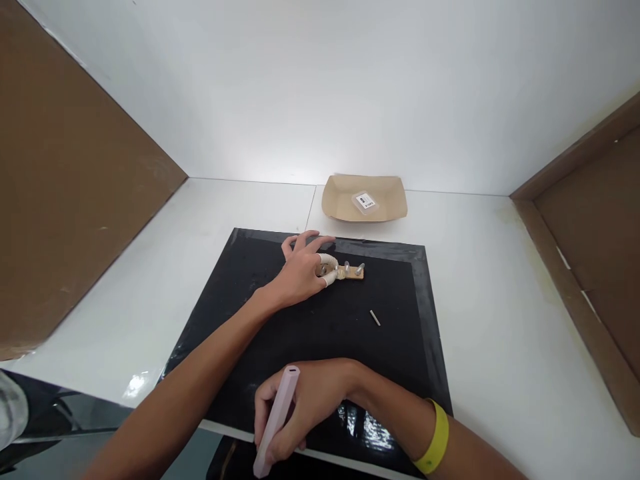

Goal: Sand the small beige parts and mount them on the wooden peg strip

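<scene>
My left hand (303, 267) is over the upper part of the black mat, with white covers on its thumb and index fingertips. Those two fingers pinch a small wooden strip (355, 273) carrying several upright silver metal pieces. Near the mat's front edge, my right hand (305, 403) is wrapped round a pale pink pen-like tool (278, 420), held upright at a slant. Its lower end points toward the front edge. A short thin metal rod (375, 318) lies on the mat, right of and below the wooden strip.
The black mat (340, 340) covers the middle of the white table (480, 280). Behind it stands a brown paper tray (339, 200) holding a small clear case with a label (365, 201). Brown panels rise on the left (75, 180) and right (590, 220).
</scene>
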The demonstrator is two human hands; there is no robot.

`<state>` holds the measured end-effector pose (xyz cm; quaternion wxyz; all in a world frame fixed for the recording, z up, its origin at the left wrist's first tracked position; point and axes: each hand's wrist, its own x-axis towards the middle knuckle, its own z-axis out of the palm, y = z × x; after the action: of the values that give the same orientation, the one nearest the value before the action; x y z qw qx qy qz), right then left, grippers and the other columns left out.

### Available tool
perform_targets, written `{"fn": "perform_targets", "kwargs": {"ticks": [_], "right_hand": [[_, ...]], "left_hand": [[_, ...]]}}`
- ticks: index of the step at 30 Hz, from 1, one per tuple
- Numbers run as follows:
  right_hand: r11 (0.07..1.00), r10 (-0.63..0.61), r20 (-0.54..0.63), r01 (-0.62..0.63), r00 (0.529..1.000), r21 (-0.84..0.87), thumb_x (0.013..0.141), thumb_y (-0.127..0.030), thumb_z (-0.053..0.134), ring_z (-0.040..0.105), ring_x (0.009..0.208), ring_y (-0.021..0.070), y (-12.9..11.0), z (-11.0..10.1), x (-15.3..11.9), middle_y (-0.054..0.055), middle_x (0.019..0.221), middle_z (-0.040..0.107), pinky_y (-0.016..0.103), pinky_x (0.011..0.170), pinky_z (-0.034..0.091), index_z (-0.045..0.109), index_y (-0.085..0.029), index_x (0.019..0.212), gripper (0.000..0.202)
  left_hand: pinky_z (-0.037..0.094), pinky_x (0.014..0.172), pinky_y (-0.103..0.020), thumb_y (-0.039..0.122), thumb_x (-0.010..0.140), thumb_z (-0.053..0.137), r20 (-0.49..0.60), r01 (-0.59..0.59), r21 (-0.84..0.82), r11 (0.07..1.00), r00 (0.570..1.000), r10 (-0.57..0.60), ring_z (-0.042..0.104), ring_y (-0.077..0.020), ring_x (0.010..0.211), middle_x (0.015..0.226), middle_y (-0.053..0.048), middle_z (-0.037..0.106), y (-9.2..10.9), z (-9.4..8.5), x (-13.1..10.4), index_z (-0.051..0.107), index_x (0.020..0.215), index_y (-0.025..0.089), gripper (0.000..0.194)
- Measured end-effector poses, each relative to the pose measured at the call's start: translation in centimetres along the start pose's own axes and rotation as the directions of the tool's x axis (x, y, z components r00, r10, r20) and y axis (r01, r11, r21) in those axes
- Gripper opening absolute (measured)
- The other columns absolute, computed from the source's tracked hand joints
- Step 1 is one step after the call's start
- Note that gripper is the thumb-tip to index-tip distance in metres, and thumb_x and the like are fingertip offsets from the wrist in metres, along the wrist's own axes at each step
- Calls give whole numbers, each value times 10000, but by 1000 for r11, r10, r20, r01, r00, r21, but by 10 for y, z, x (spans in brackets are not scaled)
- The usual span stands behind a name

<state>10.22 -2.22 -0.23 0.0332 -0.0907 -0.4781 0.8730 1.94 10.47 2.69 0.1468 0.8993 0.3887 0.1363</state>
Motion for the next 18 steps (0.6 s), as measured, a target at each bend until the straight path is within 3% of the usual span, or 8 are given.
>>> {"fn": "perform_targets", "kwargs": {"ticks": [5, 11, 15, 18], "right_hand": [[1000, -2, -18, 2, 1000, -9, 746, -240, 870, 614, 644, 68, 0, 1, 0, -55, 770, 664, 148, 518, 543, 667, -138, 900, 275], [1000, 4, -28, -3, 1000, 23, 716, -244, 894, 615, 659, 71, -3, 0, -2, -43, 783, 670, 147, 526, 553, 674, -127, 893, 306], [999, 28, -47, -26, 998, 47, 642, -170, 910, 617, 654, 72, -6, 2, -4, -58, 764, 672, 138, 515, 562, 675, -137, 889, 343], [999, 32, -50, -30, 998, 41, 668, -169, 886, 608, 621, 58, -10, 4, -7, -69, 745, 668, 125, 505, 553, 669, -143, 867, 295]], "left_hand": [[228, 1116, -666, 174, 828, 702, -54, -15, 89, 996, 998, 20, 397, -402, 1451, 1492, -48, 609, 8, 2, -2, 752, 758, 213, 94], [215, 1117, -645, 176, 866, 677, -194, -18, 151, 988, 980, 47, 429, -374, 1450, 1435, -46, 654, 22, 0, -12, 759, 851, 242, 105], [231, 1112, -614, 216, 899, 685, -268, 31, 91, 995, 963, -5, 460, -349, 1431, 1404, -44, 673, 32, -10, -33, 751, 934, 267, 91], [246, 1101, -593, 230, 913, 683, -285, 79, -7, 997, 955, -78, 478, -333, 1409, 1370, -36, 687, 36, -15, -61, 747, 923, 279, 81]]}}
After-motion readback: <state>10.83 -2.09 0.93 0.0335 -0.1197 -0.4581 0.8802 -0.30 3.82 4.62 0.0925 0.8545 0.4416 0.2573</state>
